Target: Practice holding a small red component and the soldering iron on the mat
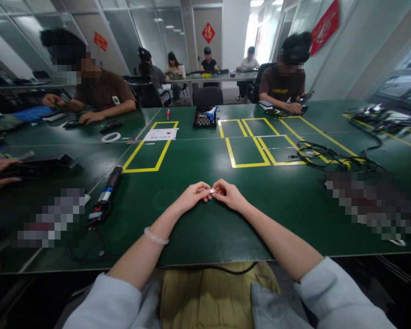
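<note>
Landmark: black tray (204,119). Nearer the wearer, left hand (197,194) and right hand (227,194) both pinch small shiny piece (212,191). Paper (160,134) left of tray.

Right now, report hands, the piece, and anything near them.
Both hands, left and right, on small shiny piece. Piece held above green table. Driver-like tool off left, cables off right; neither touching the hands.

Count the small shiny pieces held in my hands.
1 visible: a small shiny piece between the fingertips of the left hand and right hand, above the green table. The fingers may hide others.
</note>
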The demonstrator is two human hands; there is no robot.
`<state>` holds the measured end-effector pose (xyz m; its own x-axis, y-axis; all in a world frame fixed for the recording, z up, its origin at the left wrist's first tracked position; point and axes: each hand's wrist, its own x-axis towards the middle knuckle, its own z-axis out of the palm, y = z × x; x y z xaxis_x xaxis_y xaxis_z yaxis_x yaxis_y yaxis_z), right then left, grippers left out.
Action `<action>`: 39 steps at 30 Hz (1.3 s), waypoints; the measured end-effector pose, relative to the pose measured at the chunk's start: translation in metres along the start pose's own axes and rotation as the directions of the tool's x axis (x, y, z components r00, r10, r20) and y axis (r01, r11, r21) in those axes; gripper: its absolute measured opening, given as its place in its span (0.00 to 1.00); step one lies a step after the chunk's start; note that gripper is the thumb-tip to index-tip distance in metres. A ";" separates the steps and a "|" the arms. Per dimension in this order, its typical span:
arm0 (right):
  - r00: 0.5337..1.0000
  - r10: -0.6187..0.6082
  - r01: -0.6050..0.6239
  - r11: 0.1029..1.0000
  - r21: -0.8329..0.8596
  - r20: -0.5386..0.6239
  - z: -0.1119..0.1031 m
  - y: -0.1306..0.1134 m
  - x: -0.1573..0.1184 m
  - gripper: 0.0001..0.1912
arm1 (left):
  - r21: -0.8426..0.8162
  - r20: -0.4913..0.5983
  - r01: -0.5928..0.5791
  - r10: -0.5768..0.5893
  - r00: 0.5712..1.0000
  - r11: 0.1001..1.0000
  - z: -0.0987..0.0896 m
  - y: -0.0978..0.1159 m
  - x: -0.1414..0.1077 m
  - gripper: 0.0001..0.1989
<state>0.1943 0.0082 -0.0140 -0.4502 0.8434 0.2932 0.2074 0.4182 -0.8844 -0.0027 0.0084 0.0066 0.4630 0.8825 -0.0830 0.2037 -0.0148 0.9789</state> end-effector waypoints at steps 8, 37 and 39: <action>0.998 0.055 -0.055 0.991 0.118 0.010 0.002 0.005 0.001 0.13 | -0.016 -0.014 -0.038 0.037 0.999 0.999 0.000 -0.002 -0.001 0.16; 0.999 0.024 -0.024 1.000 0.016 -0.029 -0.001 0.005 0.002 0.09 | 0.077 -0.049 -0.028 0.032 0.998 0.997 0.002 0.005 -0.004 0.15; 0.998 0.053 -0.051 0.997 0.063 -0.031 0.000 0.007 0.002 0.10 | 0.072 -0.055 -0.049 0.053 0.997 0.996 0.003 0.005 -0.004 0.16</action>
<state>0.1949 0.0126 -0.0194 -0.4118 0.8744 0.2567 0.1751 0.3523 -0.9193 -0.0008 0.0038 0.0109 0.4254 0.9048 -0.0204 0.2424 -0.0922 0.9658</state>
